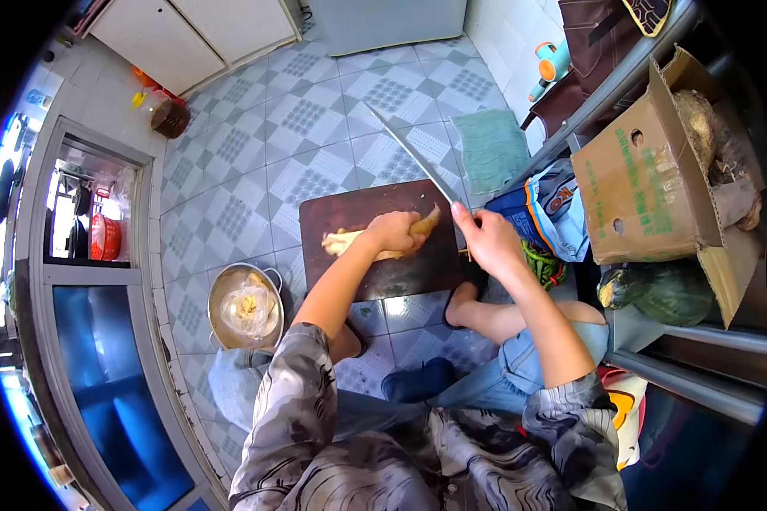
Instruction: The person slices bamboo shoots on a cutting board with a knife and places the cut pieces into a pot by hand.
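Observation:
On a dark brown cutting board (pixel 335 213) low over the tiled floor lies a pale yellowish food item (pixel 339 242), perhaps poultry; I cannot tell exactly. My left hand (pixel 394 233) is closed over its middle, and one end sticks out to the right of the fingers. My right hand (pixel 493 242) grips a knife by its handle, at the board's right side. The long knife blade (pixel 413 153) points up and to the left, raised clear of the food. The handle is mostly hidden in the fingers.
A metal pot (pixel 216 317) holding a plastic bag (pixel 249 308) stands left of the board. Green and red peppers (pixel 544 264), a blue-white bag (pixel 562 213), a cardboard box (pixel 635 183) and a dark green gourd (pixel 669 295) are at the right. A green cloth (pixel 490 149) lies ahead.

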The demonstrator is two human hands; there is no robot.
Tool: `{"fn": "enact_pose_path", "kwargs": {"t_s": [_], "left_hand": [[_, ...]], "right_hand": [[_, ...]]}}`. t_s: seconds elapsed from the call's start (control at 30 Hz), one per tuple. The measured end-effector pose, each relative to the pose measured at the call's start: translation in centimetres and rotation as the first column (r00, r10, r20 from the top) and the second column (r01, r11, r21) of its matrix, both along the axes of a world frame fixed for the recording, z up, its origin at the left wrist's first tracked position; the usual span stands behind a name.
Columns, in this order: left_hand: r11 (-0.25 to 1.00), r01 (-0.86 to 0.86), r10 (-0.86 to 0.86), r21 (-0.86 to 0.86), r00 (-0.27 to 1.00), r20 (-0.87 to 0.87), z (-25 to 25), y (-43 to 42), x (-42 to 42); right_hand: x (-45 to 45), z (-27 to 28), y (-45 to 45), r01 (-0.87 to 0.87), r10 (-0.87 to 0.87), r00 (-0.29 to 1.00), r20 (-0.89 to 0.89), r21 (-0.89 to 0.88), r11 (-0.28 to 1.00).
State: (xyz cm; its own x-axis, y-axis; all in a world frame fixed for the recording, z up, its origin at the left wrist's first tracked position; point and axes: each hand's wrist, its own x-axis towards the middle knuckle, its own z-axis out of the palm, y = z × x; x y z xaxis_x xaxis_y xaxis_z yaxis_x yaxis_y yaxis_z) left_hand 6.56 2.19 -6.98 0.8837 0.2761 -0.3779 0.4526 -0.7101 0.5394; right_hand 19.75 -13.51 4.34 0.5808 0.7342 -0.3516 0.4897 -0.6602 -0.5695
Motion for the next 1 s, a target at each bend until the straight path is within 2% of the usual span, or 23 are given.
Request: {"fn": "enact_pose_path", "kwargs": {"t_s": [0.03, 0.07, 0.13, 0.17, 0.2, 0.23, 0.27, 0.3, 0.37, 0.4, 0.47, 0.53, 0.57, 0.63, 0.67, 0.73, 0.77, 0.83, 0.87, 0.93, 0.97, 1.0], "left_hand": [[0.997, -0.071, 0.07, 0.028, 0.996, 0.051, -0.8, 0.6, 0.3], [0.997, -0.07, 0.068, 0.027, 0.996, 0.053, -1.6, 1.3, 0.2], [0.969, -0.238, 0.233, 0.071, 0.97, 0.069, -2.5, 2.5, -0.6], [0.956, -0.256, 0.246, 0.147, 0.966, 0.081, -3.0, 2.6, -1.3], [0.954, -0.262, 0.252, 0.144, 0.964, 0.088, -4.1, 2.5, -2.2], [0.928, -0.321, 0.312, 0.188, 0.947, 0.08, -5.3, 2.3, -3.0], [0.898, -0.373, 0.366, 0.232, 0.928, 0.075, -6.2, 2.0, -3.5], [0.869, -0.426, 0.403, 0.252, 0.905, 0.139, -6.5, 1.4, -3.5], [0.849, -0.469, 0.447, 0.241, 0.883, 0.145, -6.5, 0.9, -2.8], [0.819, -0.521, 0.497, 0.24, 0.853, 0.159, -6.5, 0.6, -2.6], [0.789, -0.557, 0.515, 0.259, 0.83, 0.215, -7.1, 0.6, -1.9], [0.757, -0.61, 0.573, 0.234, 0.792, 0.209, -6.7, 0.3, -1.5], [0.759, -0.61, 0.574, 0.228, 0.792, 0.21, -6.6, 0.2, -1.4], [0.709, -0.677, 0.623, 0.199, 0.733, 0.273, -7.0, 0.0, -1.1], [0.71, -0.677, 0.624, 0.193, 0.732, 0.273, -7.2, -0.3, -1.2], [0.694, -0.702, 0.6, 0.159, 0.686, 0.411, -8.0, -0.9, -1.5], [0.694, -0.704, 0.604, 0.154, 0.685, 0.408, -8.4, -1.5, -1.9], [0.714, -0.58, 0.303, 0.391, 0.76, 0.575, -7.8, -2.7, -2.6], [0.717, -0.58, 0.305, 0.387, 0.76, 0.573, -7.7, -2.9, -2.6], [0.726, -0.508, 0.324, 0.463, 0.847, 0.421, -8.0, -3.1, -2.4], [0.729, -0.511, 0.327, 0.455, 0.845, 0.423, -8.2, -3.2, -2.2], [0.69, -0.468, 0.328, 0.552, 0.882, 0.337, -8.6, -3.3, -1.8]], "right_hand": [[-0.1, -0.9, 0.0, 0.033, -0.035, 0.997, -0.069, -0.037, 0.999], [-0.1, -2.3, 0.0, 0.025, -0.035, 0.992, -0.118, -0.079, 0.997], [-0.5, -3.8, -0.1, 0.024, -0.055, 0.98, -0.19, -0.161, 0.987], [-0.8, -5.0, -0.1, 0.018, -0.05, 0.984, -0.171, -0.187, 0.982], [-0.9, -5.9, -0.1, 0.014, -0.046, 0.987, -0.151, -0.212, 0.977], [-0.9, -6.1, 0.0, -0.018, -0.023, 0.985, -0.172, -0.232, 0.973], [-1.2, -3.6, 0.5, -0.025, -0.084, 0.948, -0.308, -0.334, 0.942], [-1.1, -4.2, 0.8, -0.028, -0.07, 0.958, -0.276, -0.337, 0.941], [-1.8, -7.6, 0.7, -0.034, -0.064, 0.965, -0.255, -0.364, 0.931], [-2.1, -10.0, 0.8, -0.012, -0.052, 0.983, -0.177, -0.342, 0.94], [-2.7, -10.9, 1.6, 0.025, -0.071, 0.986, -0.151, -0.291, 0.956], [-4.1, -12.6, 2.1, 0.055, -0.05, 0.998, 0.026, -0.253, 0.966], [-4.7, -13.2, 2.3, 0.105, -0.122, 0.991, -0.046, -0.273, 0.956], [-6.2, -13.7, 2.4, 0.132, -0.13, 0.991, 0.026, -0.23, 0.964], [-6.7, -13.9, 2.3, 0.143, -0.137, 0.99, 0.044, -0.23, 0.963], [-7.2, -14.7, 2.3, 0.138, -0.118, 0.987, 0.113, -0.19, 0.972], [-7.2, -15.1, 2.3, 0.126, -0.097, 0.983, 0.158, -0.184, 0.975], [-6.9, -15.6, 2.4, 0.086, -0.044, 0.966, 0.256, -0.155, 0.984], [-6.7, -15.9, 2.4, 0.088, -0.044, 0.966, 0.256, -0.162, 0.983], [-6.1, -16.2, 2.4, 0.031, 0.018, 0.952, 0.307, -0.154, 0.988], [-6.0, -16.4, 2.2, 0.01, 0.043, 0.937, 0.345, -0.152, 0.988], [-6.1, -16.1, 2.1, 0.011, 0.046, 0.935, 0.351, -0.159, 0.987]]}}
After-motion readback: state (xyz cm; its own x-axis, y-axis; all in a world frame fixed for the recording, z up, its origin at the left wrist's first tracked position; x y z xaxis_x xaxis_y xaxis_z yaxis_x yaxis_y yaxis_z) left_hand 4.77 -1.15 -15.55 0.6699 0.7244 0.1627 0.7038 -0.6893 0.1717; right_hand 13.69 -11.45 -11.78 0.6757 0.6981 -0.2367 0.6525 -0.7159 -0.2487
